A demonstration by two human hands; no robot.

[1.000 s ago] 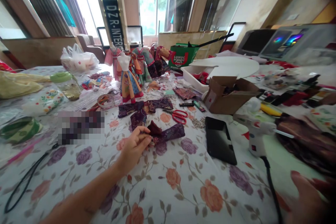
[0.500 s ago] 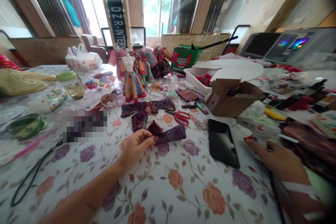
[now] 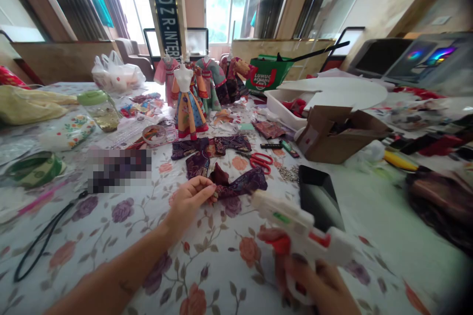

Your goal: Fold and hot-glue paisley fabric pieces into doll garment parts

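Observation:
Between thumb and fingers, my left hand pinches the near edge of a small dark purple patterned garment lying on the table. A maroon piece of its cloth stands up beside my fingertips. My right hand is wrapped round the handle of a white glue gun with a red trigger. The gun is blurred by motion, and its nozzle points up and left, a little apart from the garment. More purple patterned cloth lies flat just behind.
Red-handled scissors lie behind the garment. A black phone-like slab sits at the right, with an open cardboard box beyond. Small dressed mannequins stand at the back. At left are a jar and green tape roll.
My right hand has come in from the far right and now holds the glue gun near the middle. My left hand keeps its pinch on the garment. The view has shifted slightly.

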